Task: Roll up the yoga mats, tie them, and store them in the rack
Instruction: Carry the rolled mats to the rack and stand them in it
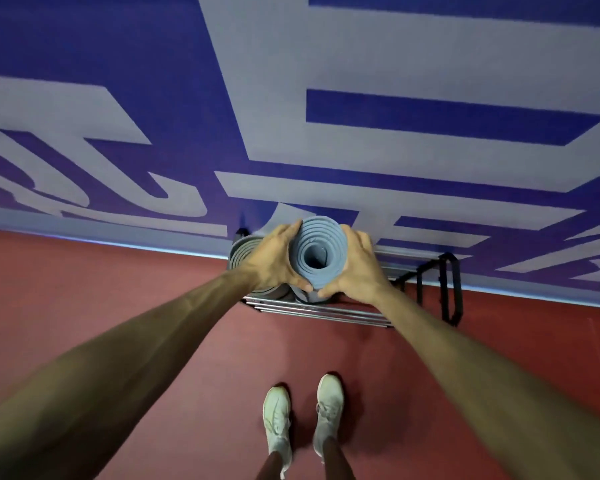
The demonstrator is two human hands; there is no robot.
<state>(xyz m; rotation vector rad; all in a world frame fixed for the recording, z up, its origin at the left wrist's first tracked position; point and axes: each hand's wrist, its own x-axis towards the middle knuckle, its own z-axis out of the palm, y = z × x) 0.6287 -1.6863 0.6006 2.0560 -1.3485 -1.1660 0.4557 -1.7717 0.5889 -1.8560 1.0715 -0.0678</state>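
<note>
My left hand (274, 263) is gripping the left side of the rolled blue yoga mat (321, 244), with the fingers curled over its top and the thumb under it. My right hand (357, 268) is doing the same on the other side, so the roll is being squeezed between both palms. I am seeing the roll end-on, and it is hovering just above the metal rack (312, 311) standing against the wall (118, 46). No strap is showing from this side, so I cannot tell if it is tied.

I am judging this mat as nearly finished: the rolling is done and only the setting down is remaining. One grey rolled mat (243, 252) is already lying in the rack, just beside my left hand. Whether more mats are waiting, I cannot see.

For room, only bare bars are showing in the right part of the rack, up to its black end frame (451, 289). The wall is closing the far side, the grey mat is crowding the left, and the front bars are standing between the roll and my shoes (278, 420) on the red floor (84, 271).
</note>
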